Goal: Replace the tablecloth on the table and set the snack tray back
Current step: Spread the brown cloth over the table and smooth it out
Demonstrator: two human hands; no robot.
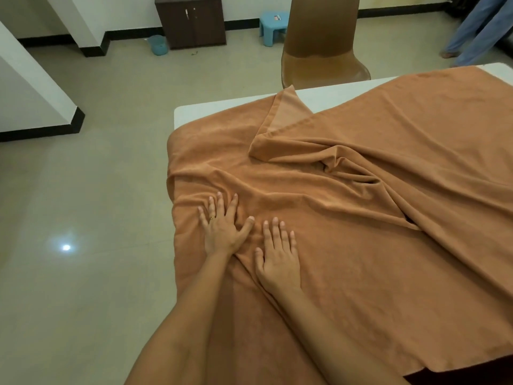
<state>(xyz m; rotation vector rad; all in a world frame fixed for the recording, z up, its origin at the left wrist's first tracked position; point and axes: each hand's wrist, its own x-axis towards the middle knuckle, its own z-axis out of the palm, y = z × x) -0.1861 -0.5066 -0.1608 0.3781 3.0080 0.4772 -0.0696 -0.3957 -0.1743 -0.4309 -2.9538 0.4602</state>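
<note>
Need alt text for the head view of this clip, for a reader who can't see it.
Left hand and right hand press flat, fingers spread, on a rumpled orange tablecloth over a white table, one corner folded back. A brown chair stands beyond; no snack tray shows.

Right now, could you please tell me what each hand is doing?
Left hand: open, fingers spread flat, pressing on the tablecloth.
Right hand: open, flat on the tablecloth, holding nothing.
</note>
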